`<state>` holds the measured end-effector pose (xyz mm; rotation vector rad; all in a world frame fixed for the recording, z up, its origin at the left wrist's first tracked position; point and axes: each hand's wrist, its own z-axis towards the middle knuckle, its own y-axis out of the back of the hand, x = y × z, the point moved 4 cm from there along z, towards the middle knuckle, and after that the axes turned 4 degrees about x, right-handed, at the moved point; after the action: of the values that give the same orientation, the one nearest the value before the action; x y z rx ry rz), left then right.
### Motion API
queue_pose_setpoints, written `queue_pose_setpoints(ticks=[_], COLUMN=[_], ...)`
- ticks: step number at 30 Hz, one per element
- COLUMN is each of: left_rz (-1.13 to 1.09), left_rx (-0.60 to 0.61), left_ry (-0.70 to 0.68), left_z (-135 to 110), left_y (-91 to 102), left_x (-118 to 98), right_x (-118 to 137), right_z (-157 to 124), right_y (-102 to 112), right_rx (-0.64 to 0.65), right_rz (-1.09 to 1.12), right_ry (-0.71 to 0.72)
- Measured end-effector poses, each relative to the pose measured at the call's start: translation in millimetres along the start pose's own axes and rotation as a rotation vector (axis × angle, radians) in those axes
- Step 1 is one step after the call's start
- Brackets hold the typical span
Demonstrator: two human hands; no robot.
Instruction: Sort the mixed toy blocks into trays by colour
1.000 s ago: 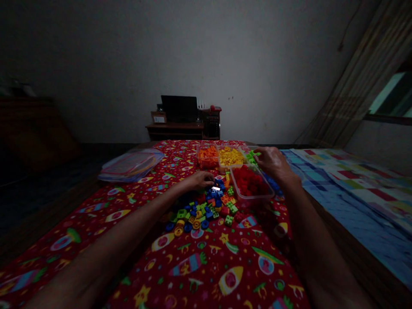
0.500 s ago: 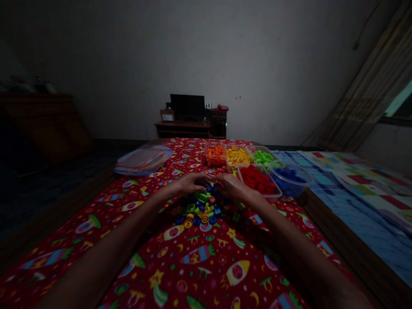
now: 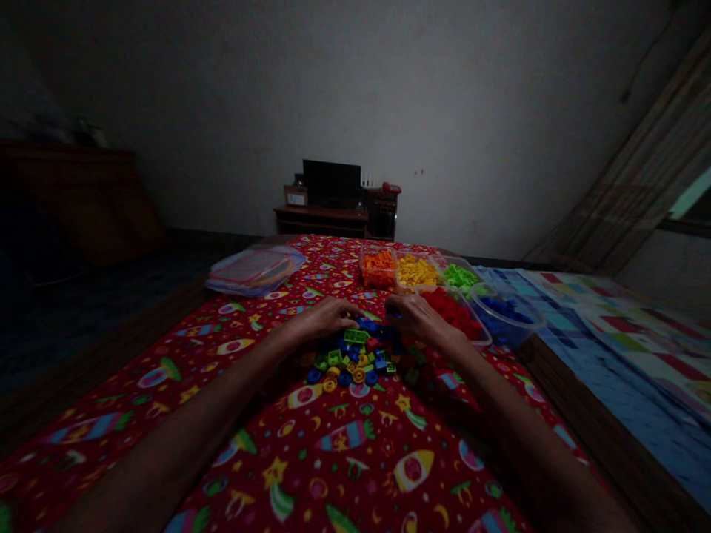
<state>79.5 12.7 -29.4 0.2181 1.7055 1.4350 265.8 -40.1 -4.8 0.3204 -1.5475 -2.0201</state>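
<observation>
A mixed pile of toy building bricks (image 3: 355,355), in blue, green, yellow and red with several small wheels, lies on the red patterned cloth (image 3: 344,459). At its far left edge is my left hand (image 3: 329,318), thumb and fingers a little apart beside some blue bricks (image 3: 367,324). My right hand (image 3: 416,314) is over the far right of the pile, its fingers curled round a blue brick (image 3: 393,311) that shows only in part. The dim light hides the undersides of both hands.
Beyond my right hand are tubs of orange bricks (image 3: 378,268), yellow bricks (image 3: 416,271), light green bricks (image 3: 460,277), red bricks (image 3: 452,311) and blue bricks (image 3: 504,311). Stacked clear lids (image 3: 252,270) lie at the far left. A bed (image 3: 589,355) adjoins the right side.
My hands have moved apart; the right one has shifted right and its fingers have curled in. The camera view has turned slightly left.
</observation>
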Motion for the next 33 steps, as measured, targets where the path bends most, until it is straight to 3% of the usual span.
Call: queue_pose_setpoints(ticks=[3,6,11,15,19,23,28,33], left_rz=[0.040,0.079,0.024,-0.110,-0.146,-0.147,-0.086,0.007], left_rx=[-0.019,-0.081,-0.205,-0.233,-0.265,-0.310,-0.335,-0.337], left_ry=[-0.024,-0.007,0.089,0.146,0.103,0.070,0.056,0.065], left_z=[0,1,4,6,7,4,2,3], left_y=[-5.0,-7.8,-1.6,0.2,-2.3,2.4,10.0,7.5], left_x=[-5,-5,-7,-15,-19,-17,-13,-14], right_x=[-11,-14,5,24,26,-1,-62,-113], right_z=[-5,-7,-3,0,0,-5,-35,-72], right_y=[21,29,9,-3,3,35,87,104], right_rx=[-0.064,-0.066,0.048,0.037,0.001,-0.114,-0.296,-0.277], right_rz=[-0.038,-0.063,-0.004,0.046,0.031,-0.060,-0.300,-0.412], right_ry=[-0.051,-0.084,0.014,0.118,0.101,-0.048,-0.433,-0.761])
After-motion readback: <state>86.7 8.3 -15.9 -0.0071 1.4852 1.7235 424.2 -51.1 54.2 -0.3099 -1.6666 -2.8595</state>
